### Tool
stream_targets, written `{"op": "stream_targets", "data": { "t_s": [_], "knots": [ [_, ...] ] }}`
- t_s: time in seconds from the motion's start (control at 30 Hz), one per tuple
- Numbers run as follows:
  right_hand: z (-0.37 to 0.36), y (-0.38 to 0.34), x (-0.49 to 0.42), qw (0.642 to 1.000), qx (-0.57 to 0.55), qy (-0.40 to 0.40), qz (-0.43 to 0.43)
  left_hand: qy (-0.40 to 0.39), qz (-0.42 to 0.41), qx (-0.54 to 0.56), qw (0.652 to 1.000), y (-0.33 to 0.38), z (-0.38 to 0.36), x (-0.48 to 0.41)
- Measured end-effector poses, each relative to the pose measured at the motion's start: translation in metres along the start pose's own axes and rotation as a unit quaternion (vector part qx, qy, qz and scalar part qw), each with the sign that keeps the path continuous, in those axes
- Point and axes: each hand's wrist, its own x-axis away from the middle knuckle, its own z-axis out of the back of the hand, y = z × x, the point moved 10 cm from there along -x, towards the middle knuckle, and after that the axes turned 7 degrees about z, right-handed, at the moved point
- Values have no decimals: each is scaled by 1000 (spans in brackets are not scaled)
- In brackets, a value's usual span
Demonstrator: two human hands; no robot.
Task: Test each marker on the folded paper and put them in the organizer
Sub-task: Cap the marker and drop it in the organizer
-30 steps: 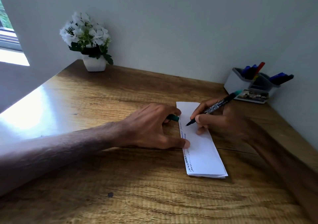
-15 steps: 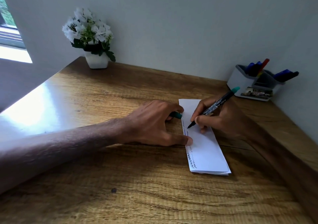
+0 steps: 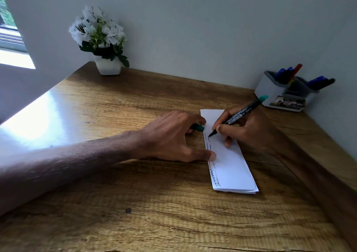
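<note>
A folded white paper [image 3: 229,166] lies on the wooden desk, with several squiggly test lines down its left edge. My right hand [image 3: 243,130] grips a black marker with a green end [image 3: 239,114], its tip touching the paper near the upper left edge. My left hand [image 3: 173,135] holds the green cap [image 3: 199,128] in its curled fingers while its thumb presses on the paper's left edge. The grey organizer [image 3: 270,91] stands at the back right, apart from both hands, with several blue, red and black markers [image 3: 295,73] in it.
A white pot of white flowers [image 3: 104,41] stands at the desk's back left corner against the wall. A wall runs along the right side of the desk [image 3: 135,203], right behind the organizer. A window is at far left.
The marker tip has moved slightly up along the paper's left edge, where more squiggles now show. My left hand keeps its place. The camera has shifted a little.
</note>
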Motion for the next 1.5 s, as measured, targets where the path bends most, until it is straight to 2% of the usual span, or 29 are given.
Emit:
{"op": "stream_targets", "data": {
  "t_s": [0.63,0.7,0.77,0.87,0.97,1.13,1.5],
  "knots": [
    [3,15,-1,996,-60,43,-40,-26,0,-4,1000,1,-2,1],
    [9,16,-1,990,-108,78,-35,-32,6,24,999,-2,-3,1],
    [18,15,-3,983,-152,100,-21,-11,18,101,995,-5,4,2],
    [26,7,-5,972,-217,86,10,39,33,207,977,-11,18,4],
    [28,-3,-4,967,-244,64,37,43,23,266,963,-11,22,4],
    [24,-21,-3,970,-220,38,92,33,12,302,953,-10,19,3],
    [25,-22,-3,971,-213,47,98,55,-19,264,963,1,25,6]
  ]
}}
